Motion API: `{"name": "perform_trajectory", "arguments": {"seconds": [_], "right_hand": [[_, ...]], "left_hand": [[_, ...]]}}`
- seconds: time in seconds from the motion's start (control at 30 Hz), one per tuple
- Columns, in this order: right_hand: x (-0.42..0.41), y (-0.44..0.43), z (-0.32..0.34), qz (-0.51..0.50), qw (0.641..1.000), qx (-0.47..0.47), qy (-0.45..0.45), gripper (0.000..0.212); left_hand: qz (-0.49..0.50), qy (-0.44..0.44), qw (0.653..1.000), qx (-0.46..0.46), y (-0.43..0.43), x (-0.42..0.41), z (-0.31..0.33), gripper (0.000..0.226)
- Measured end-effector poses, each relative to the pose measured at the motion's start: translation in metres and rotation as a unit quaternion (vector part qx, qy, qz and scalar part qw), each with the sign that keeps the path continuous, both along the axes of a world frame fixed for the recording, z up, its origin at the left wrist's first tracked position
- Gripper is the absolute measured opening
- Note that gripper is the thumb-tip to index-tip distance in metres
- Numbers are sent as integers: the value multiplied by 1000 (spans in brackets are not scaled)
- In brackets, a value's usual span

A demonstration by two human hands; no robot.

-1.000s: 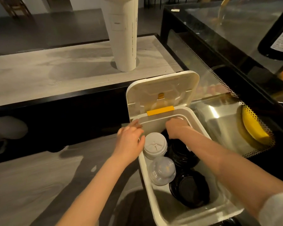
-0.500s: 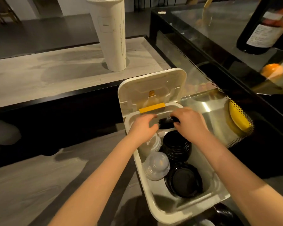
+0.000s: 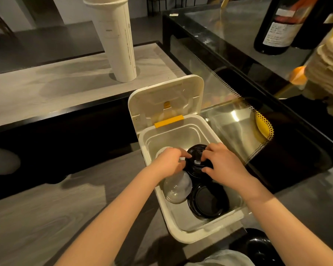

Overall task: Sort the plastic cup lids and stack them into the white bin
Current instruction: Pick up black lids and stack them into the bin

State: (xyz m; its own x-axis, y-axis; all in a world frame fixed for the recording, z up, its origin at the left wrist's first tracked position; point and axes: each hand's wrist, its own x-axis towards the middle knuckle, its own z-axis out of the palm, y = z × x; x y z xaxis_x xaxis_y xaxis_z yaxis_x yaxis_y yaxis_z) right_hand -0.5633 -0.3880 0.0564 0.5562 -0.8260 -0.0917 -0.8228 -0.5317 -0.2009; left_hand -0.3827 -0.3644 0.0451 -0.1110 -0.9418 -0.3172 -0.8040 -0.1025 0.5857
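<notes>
Grey wood-grain counter (image 3: 37, 217), bearing the rest. White bin (image 3: 183, 230), hinged cover (image 3: 165, 98) raised at its far end, yellow latch strip (image 3: 169, 121) at the hinge edge. Tall sleeve of white cups (image 3: 117, 41), upright on the raised ledge well behind the bin. Dark bottle (image 3: 275, 29) with pale label, on the glass case to the right. Black lid stack (image 3: 208, 200), near right corner inside the bin. Second black lid stack (image 3: 195, 160), mid-bin, gripped from both sides: left hand (image 3: 168, 163) and right hand (image 3: 224, 163), fingers curled onto its rim. Clear dome lids (image 3: 177, 186), along the bin's left wall, just beside both black stacks. White lid (image 3: 161, 151), mostly hidden behind the left hand.
</notes>
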Motion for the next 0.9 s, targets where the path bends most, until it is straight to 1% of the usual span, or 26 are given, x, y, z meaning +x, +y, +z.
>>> {"name": "perform_trajectory", "arguments": {"seconds": [0.1, 0.2, 0.33, 0.43, 0.5, 0.63, 0.73, 0.9], "right_hand": [[-2, 4, 1, -2, 1000, -6, -11, 33], [0, 6, 9, -5, 999, -14, -35, 36], [21, 10, 23, 9, 995, -39, -96, 34], [57, 18, 31, 51, 989, -42, -129, 35], [87, 29, 37, 87, 989, -36, -115, 38], [150, 63, 38, 147, 985, -17, -94, 40], [200, 95, 27, 179, 980, 2, -85, 44], [284, 151, 5, 203, 977, 51, -45, 46]], "left_hand": [[14, -1, 999, -31, 4, 1, 2, 36], [41, -2, 993, -106, 11, 11, 13, 37], [84, -48, 975, -199, 34, 38, 25, 34], [127, -106, 957, -237, 64, 67, 34, 35], [159, -153, 949, -227, 90, 89, 39, 39], [218, -234, 932, -168, 148, 139, 37, 45], [247, -256, 927, -122, 195, 182, 27, 47], [270, -254, 928, -40, 269, 256, 8, 49]]}}
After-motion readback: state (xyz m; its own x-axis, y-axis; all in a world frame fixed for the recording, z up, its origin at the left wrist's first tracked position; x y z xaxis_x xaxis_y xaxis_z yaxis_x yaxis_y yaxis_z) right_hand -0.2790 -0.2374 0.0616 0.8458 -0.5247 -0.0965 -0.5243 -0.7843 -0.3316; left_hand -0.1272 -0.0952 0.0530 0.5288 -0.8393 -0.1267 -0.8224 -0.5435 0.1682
